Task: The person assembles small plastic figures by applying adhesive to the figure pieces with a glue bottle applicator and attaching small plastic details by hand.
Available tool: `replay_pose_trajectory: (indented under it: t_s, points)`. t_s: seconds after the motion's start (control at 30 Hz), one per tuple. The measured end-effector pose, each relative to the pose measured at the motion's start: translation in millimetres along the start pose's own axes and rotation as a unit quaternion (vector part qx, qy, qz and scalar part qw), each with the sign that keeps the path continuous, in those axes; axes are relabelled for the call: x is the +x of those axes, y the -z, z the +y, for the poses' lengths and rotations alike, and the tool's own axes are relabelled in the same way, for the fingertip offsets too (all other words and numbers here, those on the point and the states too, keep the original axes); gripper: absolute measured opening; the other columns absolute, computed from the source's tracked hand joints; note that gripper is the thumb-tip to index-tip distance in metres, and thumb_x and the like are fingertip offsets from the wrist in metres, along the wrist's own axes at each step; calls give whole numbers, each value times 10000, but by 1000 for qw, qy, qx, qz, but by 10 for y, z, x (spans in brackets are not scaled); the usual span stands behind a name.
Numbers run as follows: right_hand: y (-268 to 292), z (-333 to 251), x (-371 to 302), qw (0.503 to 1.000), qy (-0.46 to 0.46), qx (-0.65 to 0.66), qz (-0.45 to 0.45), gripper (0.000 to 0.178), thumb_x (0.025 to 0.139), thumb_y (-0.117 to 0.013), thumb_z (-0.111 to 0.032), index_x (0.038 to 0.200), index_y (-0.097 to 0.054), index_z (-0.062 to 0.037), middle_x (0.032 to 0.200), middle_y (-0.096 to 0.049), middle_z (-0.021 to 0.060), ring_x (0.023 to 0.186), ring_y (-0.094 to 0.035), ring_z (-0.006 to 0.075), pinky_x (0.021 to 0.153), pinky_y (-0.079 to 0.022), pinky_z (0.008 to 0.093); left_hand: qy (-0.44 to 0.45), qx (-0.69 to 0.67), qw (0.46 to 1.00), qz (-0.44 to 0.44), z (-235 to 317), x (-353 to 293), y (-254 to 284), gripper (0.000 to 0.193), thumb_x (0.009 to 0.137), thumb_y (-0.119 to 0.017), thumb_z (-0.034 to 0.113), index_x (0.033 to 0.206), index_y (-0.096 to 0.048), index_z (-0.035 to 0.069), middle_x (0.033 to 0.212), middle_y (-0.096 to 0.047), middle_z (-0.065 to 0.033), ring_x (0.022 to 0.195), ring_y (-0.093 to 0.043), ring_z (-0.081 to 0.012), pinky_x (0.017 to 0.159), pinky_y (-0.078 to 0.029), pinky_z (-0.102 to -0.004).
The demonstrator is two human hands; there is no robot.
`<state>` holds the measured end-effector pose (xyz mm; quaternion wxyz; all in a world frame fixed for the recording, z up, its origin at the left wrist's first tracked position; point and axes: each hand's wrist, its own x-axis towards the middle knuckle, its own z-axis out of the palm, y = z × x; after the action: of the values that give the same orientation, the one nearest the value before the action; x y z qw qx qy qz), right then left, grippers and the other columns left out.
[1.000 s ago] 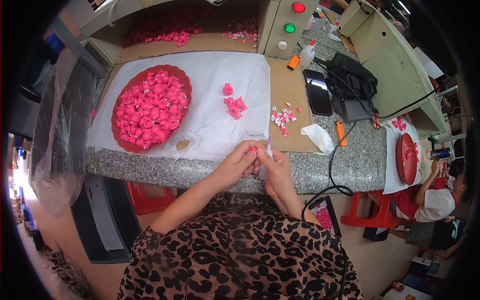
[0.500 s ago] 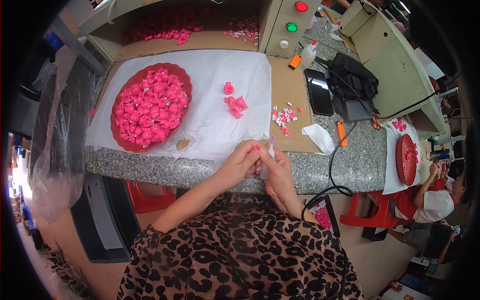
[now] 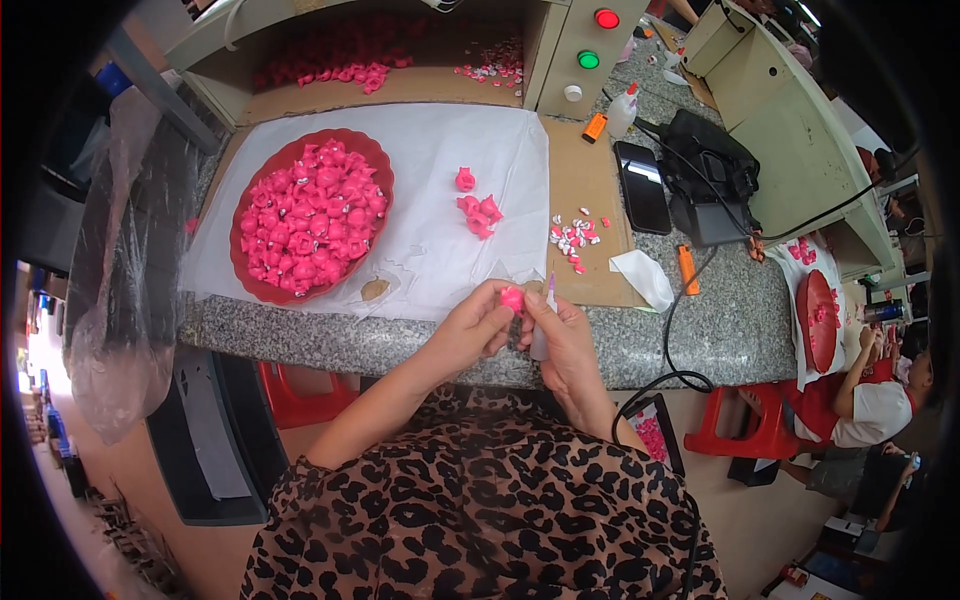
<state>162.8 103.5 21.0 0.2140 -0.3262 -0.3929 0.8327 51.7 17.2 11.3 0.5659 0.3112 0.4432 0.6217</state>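
The left hand [image 3: 478, 325] is pinching a pink piece [image 3: 511, 298], and the right hand [image 3: 568, 342] is gripping a bottle [image 3: 540, 346], its nozzle [image 3: 551, 286] pointing forward.

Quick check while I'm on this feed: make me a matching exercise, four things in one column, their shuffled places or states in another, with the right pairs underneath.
Things
1. Left hand
2. Right hand
3. Red scalloped bowl
4. Black phone

Places or states
A. Heaped with small pink pieces
B. Holding a purple-tipped bottle
C. Lying beside the black bag
D. Pinching a single pink piece

Pairs: 1-D, 2-B, 3-A, 4-C
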Motion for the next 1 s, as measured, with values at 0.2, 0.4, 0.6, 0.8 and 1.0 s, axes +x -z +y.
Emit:
replay_pose_trajectory:
  t_s: [0.2,0.4,0.6,0.8,1.0]
  points:
    - [-12,-12,-10,1000,-19,-7,-12,161,779,-596,-203,744,-551,-53,603,-509,7,490,-455,76,459,-370,191,41,-63,997,23,-116,-32,52,257,901,-359,266,1037,-424,59,706,-406,-5,497,-376,-68,413,-279,-172]
    - [14,-14,-1,1000,-30,8,-6,163,774,-601,-199,726,-529,-61,588,-498,9,478,-453,84,448,-377,200,37,-64,996,58,-30,-90,71,265,901,-361,259,1063,-442,65,696,-418,-6,499,-381,-67,413,-285,-177]
    - [80,-13,2,1000,-27,13,-2,165,773,-602,-194,734,-514,-60,588,-494,14,475,-458,93,437,-386,210,-157,-147,937,275,488,-121,450,322,891,-391,238,1129,-425,25,726,-459,-6,512,-401,-57,436,-323,-182]
    - [35,-53,-14,999,-41,25,-11,222,814,-519,-241,775,-519,-22,591,-490,29,484,-465,110,444,-398,224,-98,223,935,257,231,158,444,337,819,-516,251,1013,-469,-21,721,-496,-51,574,-478,-130,481,-402,-269]
    - [139,-12,29,996,-55,68,-25,262,843,-424,-242,882,-492,8,660,-505,69,553,-499,150,467,-423,268,-2,564,758,329,514,526,321,391,759,-578,333,865,-505,-36,740,-549,-167,661,-542,-306,602,-424,-398]
